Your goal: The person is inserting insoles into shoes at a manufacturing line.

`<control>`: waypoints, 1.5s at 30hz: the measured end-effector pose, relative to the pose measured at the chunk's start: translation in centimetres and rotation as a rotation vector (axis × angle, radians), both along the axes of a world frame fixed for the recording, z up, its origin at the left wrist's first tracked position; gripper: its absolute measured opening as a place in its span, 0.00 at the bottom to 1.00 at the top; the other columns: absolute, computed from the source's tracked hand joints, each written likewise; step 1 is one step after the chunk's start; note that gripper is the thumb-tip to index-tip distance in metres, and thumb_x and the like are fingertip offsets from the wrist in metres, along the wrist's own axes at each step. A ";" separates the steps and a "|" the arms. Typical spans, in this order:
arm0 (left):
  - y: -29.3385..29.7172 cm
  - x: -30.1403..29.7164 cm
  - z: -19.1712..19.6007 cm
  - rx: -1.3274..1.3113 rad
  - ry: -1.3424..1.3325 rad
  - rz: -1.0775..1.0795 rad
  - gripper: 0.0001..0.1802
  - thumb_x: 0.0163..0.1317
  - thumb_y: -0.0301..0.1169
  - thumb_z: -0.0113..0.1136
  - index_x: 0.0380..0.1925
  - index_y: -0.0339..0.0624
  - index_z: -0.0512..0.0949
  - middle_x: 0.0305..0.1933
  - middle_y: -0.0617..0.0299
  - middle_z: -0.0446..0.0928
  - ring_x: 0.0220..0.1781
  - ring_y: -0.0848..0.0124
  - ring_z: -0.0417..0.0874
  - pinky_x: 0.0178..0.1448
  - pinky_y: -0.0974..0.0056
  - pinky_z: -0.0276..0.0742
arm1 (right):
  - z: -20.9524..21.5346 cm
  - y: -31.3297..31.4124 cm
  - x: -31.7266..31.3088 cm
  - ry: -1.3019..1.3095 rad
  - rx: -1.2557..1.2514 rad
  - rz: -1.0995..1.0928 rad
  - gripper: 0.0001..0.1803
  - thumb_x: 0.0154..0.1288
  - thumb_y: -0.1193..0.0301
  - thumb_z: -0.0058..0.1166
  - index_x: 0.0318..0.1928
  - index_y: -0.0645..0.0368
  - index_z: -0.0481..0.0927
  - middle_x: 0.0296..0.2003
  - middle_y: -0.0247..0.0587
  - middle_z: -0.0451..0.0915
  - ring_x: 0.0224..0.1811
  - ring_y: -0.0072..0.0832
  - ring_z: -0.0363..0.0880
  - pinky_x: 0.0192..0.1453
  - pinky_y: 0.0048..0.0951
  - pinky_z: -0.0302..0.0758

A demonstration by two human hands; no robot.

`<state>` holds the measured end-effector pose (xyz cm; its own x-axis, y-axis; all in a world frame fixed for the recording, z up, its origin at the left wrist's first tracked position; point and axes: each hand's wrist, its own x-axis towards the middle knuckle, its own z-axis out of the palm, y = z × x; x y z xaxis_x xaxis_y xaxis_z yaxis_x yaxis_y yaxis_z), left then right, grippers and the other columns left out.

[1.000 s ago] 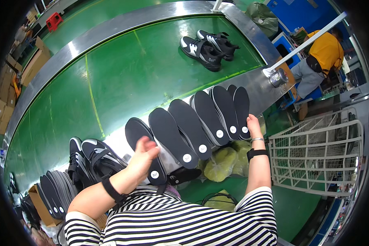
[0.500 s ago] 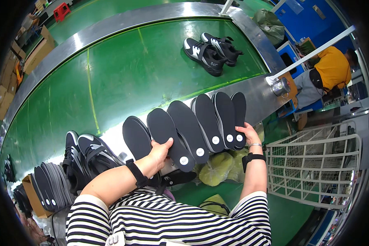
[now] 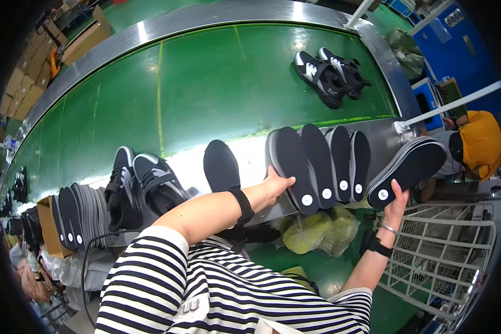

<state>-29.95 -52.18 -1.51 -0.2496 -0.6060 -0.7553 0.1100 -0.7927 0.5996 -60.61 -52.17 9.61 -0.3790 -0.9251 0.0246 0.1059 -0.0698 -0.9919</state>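
1. Grip, right side: your right hand (image 3: pixel 396 200) is closed on a slightly fanned stack of black insoles (image 3: pixel 411 167), thumb on the top face beside a round white sticker (image 3: pixel 383 194); your other fingers are largely hidden beneath. The stack is tilted and apart from the row.
2. Grip, left side: your left hand (image 3: pixel 275 186) grasps the left edge of a thick insole stack (image 3: pixel 295 167), thumb across the top face. How far your fingers reach underneath cannot be told.
3. Just right of that stack, three more stand side by side: the second stack (image 3: pixel 316 156), the third stack (image 3: pixel 338 158) and the fourth stack (image 3: pixel 360 164).
4. Left of your left hand, a black insole (image 3: pixel 221 164) lies separate, its lower end hidden by your forearm.
5. Further left sit two black-and-grey shoes (image 3: pixel 156 181), then a packed row of insoles (image 3: pixel 86 214) by a cardboard box (image 3: pixel 49 228).
6. Across the green bench surface (image 3: pixel 217 83), near the far right corner, rests a black-and-white pair of shoes (image 3: pixel 320 80).
7. Below the bench edge are yellow-green bundles (image 3: pixel 306 234) in clear plastic; to your right stands a white grid crate (image 3: pixel 456 222), with a person in a yellow top (image 3: pixel 481 145) beyond.
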 end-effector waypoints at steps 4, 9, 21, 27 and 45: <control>2.8 3.5 6.2 0.076 0.081 -0.006 0.51 0.52 0.46 0.56 0.62 0.42 0.30 0.63 0.46 0.49 0.64 0.56 0.52 0.60 0.50 0.55 | 1.9 1.8 9.3 -0.201 0.177 0.335 0.27 0.44 0.80 0.54 0.50 0.66 0.65 0.45 0.40 0.71 0.43 0.30 0.73 0.51 0.28 0.68; 5.5 10.0 11.6 -0.229 0.367 0.216 0.49 0.49 0.46 0.60 0.61 0.41 0.40 0.59 0.52 0.56 0.62 0.63 0.56 0.59 0.56 0.56 | 0.4 4.3 23.4 -0.129 0.355 0.870 0.28 0.46 0.74 0.58 0.49 0.66 0.66 0.45 0.40 0.70 0.46 0.26 0.69 0.52 0.26 0.65; 9.2 19.3 8.7 -0.076 0.054 0.749 0.25 0.51 0.35 0.60 0.48 0.46 0.61 0.44 0.62 0.70 0.47 0.68 0.71 0.49 0.55 0.66 | -13.7 6.9 30.6 0.570 0.431 0.806 0.43 0.33 0.58 0.67 0.47 0.72 0.62 0.42 0.62 0.71 0.47 0.49 0.70 0.50 0.37 0.68; 8.3 18.6 7.6 -0.078 0.083 0.761 0.30 0.51 0.35 0.61 0.51 0.45 0.57 0.46 0.60 0.68 0.49 0.65 0.70 0.49 0.53 0.67 | -15.1 5.9 30.9 0.499 0.612 0.805 0.38 0.31 0.69 0.67 0.44 0.77 0.65 0.38 0.54 0.74 0.41 0.34 0.74 0.45 0.28 0.71; 4.8 10.6 -0.8 0.116 -0.471 0.382 0.41 0.50 0.39 0.57 0.60 0.43 0.47 0.57 0.43 0.55 0.57 0.51 0.62 0.57 0.55 0.64 | -10.3 4.3 20.0 0.585 0.458 0.892 0.20 0.55 0.64 0.51 0.43 0.68 0.70 0.31 0.50 0.76 0.34 0.29 0.76 0.39 0.29 0.71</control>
